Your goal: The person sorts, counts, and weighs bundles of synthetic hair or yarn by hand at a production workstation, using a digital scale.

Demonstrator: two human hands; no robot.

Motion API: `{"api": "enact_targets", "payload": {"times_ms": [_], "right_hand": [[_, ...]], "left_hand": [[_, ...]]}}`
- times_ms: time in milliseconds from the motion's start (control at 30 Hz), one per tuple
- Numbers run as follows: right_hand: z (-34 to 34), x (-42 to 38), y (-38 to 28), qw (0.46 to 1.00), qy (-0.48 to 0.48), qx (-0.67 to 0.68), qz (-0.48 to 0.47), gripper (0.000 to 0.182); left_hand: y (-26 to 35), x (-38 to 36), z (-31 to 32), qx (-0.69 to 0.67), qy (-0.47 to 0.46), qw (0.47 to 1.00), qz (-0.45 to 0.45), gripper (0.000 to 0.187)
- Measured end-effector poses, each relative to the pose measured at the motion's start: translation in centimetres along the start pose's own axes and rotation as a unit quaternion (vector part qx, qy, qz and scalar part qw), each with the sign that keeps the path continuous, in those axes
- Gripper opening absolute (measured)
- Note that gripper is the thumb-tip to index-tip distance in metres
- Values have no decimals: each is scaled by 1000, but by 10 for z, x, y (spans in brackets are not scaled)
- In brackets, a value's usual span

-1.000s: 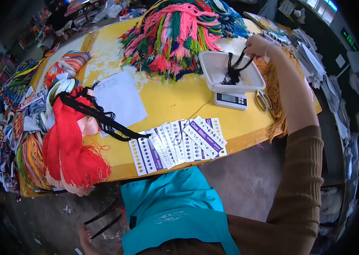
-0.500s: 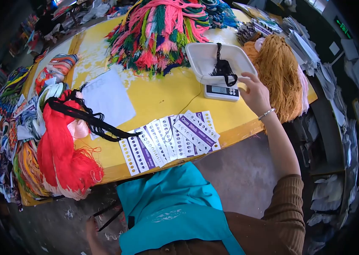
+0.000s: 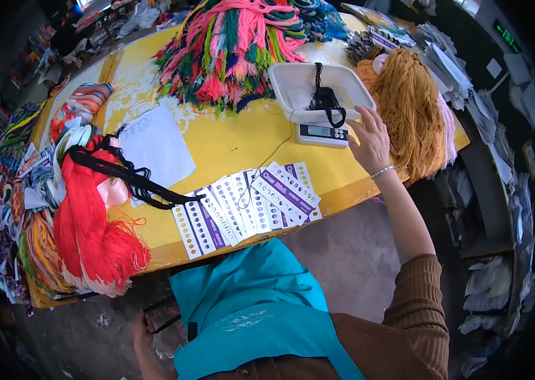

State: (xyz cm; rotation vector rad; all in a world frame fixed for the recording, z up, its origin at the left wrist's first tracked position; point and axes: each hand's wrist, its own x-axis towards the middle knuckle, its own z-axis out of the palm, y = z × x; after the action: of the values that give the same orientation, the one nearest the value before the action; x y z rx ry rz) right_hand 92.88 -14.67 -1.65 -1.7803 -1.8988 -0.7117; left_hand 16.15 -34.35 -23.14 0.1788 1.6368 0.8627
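Note:
My right hand (image 3: 371,140) is at the right side of a white digital scale (image 3: 305,140), thumb and fingers apart, fingertips right at the corner of its white tray (image 3: 286,95). A small bundle of black thread (image 3: 326,100) lies in the tray, one end over the far rim and a loop hanging over the near rim. Low at the left, beside the teal apron (image 3: 248,285), my left hand (image 3: 143,330) is closed around what looks like a loop of black thread (image 3: 167,323); its fingers are partly hidden.
Punched thread cards (image 3: 248,202) fan out along the yellow table's (image 3: 236,136) front edge. Red skeins (image 3: 90,221) with a black skein (image 3: 122,171) across them lie left, beside a paper sheet (image 3: 157,145). Multicoloured skeins (image 3: 236,50) are piled behind; tan skeins (image 3: 413,114) stand right.
My left hand has shifted slightly right with the black loop. My right hand stays by the scale, its fingers a little more bent. The whole view has shifted slightly.

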Motion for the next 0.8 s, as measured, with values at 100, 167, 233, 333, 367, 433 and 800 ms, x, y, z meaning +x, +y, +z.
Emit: {"api": "enact_targets", "payload": {"times_ms": [100, 167, 233, 333, 367, 433, 800], "right_hand": [[9, 6, -3, 1000, 13, -12, -18, 33], [17, 10, -3, 999, 14, -16, -26, 32], [28, 14, -1, 998, -15, -31, -43, 31], [37, 20, 0, 997, -11, -43, -59, 20], [35, 24, -3, 996, -12, -52, -70, 17], [32, 33, -9, 998, -8, -11, -57, 15], [-39, 168, -177, 521, -306, 761, 236, 21]], "left_hand": [[4, -1, 7, -42, -1, 999, -20, 29], [4, -1, 9, -58, -16, 998, -10, 29], [6, -1, 12, -74, -31, 997, -1, 30], [14, -8, 25, -102, -21, 995, -4, 31], [16, -9, 27, -143, -30, 989, 2, 31], [21, -9, 26, -259, -95, 961, 11, 31], [177, -132, 208, -173, -501, 833, 158, 29]]}}
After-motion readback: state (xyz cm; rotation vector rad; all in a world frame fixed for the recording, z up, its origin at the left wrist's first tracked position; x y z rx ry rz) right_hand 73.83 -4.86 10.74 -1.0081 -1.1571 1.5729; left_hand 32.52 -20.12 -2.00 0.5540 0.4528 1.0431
